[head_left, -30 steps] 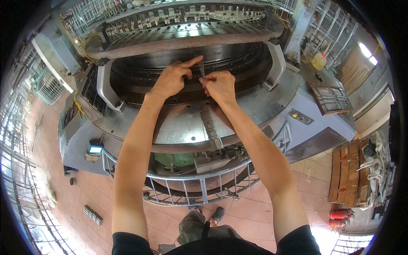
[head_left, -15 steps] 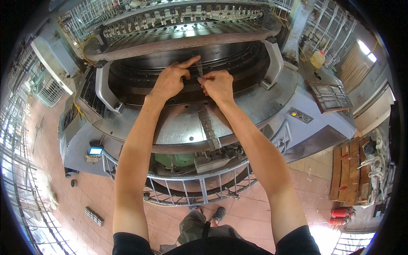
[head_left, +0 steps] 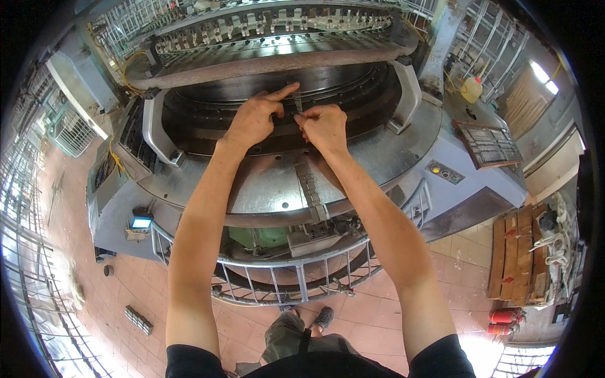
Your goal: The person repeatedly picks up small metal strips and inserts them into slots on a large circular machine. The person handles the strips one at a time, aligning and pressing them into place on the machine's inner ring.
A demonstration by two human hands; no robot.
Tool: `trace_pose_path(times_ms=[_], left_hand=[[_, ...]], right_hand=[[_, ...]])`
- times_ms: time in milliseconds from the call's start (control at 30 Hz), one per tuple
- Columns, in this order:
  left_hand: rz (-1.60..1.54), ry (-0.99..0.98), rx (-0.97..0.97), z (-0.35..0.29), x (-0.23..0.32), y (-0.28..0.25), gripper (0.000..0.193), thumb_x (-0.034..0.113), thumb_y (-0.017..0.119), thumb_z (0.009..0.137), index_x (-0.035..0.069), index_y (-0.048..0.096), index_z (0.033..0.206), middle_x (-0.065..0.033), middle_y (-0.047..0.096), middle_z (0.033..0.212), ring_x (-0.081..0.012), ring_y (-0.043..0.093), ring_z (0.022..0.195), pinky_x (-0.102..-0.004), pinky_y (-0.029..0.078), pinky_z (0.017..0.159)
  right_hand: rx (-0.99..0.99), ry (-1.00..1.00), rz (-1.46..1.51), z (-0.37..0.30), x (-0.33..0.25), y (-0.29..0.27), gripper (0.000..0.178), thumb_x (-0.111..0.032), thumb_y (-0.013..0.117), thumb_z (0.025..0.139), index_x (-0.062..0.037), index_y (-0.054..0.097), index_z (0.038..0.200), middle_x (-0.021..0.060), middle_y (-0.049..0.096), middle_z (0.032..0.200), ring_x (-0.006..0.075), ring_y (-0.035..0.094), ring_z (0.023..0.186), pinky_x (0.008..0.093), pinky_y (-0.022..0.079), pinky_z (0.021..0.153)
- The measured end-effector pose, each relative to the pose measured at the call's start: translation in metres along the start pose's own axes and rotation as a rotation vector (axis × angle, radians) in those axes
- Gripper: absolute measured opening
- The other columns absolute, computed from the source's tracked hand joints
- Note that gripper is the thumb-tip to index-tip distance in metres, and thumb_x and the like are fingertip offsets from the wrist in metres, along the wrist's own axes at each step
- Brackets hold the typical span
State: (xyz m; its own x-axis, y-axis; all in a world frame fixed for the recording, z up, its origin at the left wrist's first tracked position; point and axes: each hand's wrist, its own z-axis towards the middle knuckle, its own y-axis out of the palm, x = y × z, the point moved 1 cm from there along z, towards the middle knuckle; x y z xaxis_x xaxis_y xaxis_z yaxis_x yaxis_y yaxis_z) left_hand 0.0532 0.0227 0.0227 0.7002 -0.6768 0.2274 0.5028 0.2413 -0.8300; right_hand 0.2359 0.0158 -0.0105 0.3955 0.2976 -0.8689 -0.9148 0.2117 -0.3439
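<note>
Both my hands reach into the round opening of a large circular knitting machine (head_left: pixel 189 145). My left hand (head_left: pixel 252 118) has its index finger stretched out to the top of a narrow segmented strip (head_left: pixel 299 101) on the dark inner wall; its other fingers are curled. Just right of the strip's lower end, my right hand (head_left: pixel 326 126) closes thumb and index finger in a pinch. Whatever sits in that pinch is too small to tell. Between my forearms, a row of flat metal pieces (head_left: pixel 306 179) lies across the shiny metal ring (head_left: pixel 265 189).
A curved bar (head_left: pixel 277 70) crosses above my hands, with metal brackets (head_left: pixel 403 94) at the sides. Below runs a tubular guard rail (head_left: pixel 302 283). A framed panel (head_left: pixel 488 143) and a yellowish jug (head_left: pixel 471 89) are at right; wooden crates (head_left: pixel 517 252) stand on the floor.
Both hands keep nearly the same place and pose. Only a very slight shift of the whole view shows.
</note>
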Motion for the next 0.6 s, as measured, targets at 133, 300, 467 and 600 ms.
trace_pose_path(times_ms=[133,300,467,600], left_hand=[[0.216,-0.005,0.001,0.000,0.012,0.001,0.017,-0.017,0.060,0.071,-0.004,0.068,0.079,0.0108,0.048,0.157,-0.0288,0.071,0.105,-0.0418,0.060,0.085],[0.380,-0.041,-0.125,0.001,0.015,-0.014,0.020,-0.009,0.065,0.078,0.003,0.077,0.088,0.0089,0.053,0.153,-0.0279,0.073,0.093,-0.0425,0.060,0.086],[0.371,-0.019,-0.134,0.002,0.012,-0.014,0.024,-0.012,0.063,0.076,0.002,0.077,0.089,0.0083,0.056,0.151,-0.0299,0.074,0.092,-0.0452,0.060,0.077],[0.450,0.071,-0.114,0.005,0.009,-0.010,0.042,-0.008,0.063,0.078,0.010,0.071,0.116,-0.0010,0.067,0.127,-0.0308,0.074,0.089,-0.0448,0.059,0.075]], right_hand=[[-0.013,0.048,-0.012,0.001,0.001,0.000,0.019,-0.018,0.078,0.082,0.0015,0.079,0.083,0.0167,0.070,0.065,0.0301,0.072,0.071,0.0384,0.056,0.073],[0.121,-0.219,-0.206,0.001,0.001,0.007,0.019,-0.016,0.078,0.081,0.0023,0.078,0.088,0.0191,0.074,0.079,0.0310,0.073,0.073,0.0373,0.056,0.072],[0.110,-0.159,-0.227,0.001,0.002,0.007,0.019,-0.017,0.078,0.079,0.0001,0.079,0.086,0.0187,0.075,0.081,0.0337,0.073,0.077,0.0395,0.056,0.075],[-0.052,-0.087,-0.291,-0.003,0.003,0.000,0.018,-0.019,0.078,0.079,-0.0011,0.079,0.085,0.0193,0.074,0.080,0.0363,0.072,0.080,0.0419,0.056,0.077]])
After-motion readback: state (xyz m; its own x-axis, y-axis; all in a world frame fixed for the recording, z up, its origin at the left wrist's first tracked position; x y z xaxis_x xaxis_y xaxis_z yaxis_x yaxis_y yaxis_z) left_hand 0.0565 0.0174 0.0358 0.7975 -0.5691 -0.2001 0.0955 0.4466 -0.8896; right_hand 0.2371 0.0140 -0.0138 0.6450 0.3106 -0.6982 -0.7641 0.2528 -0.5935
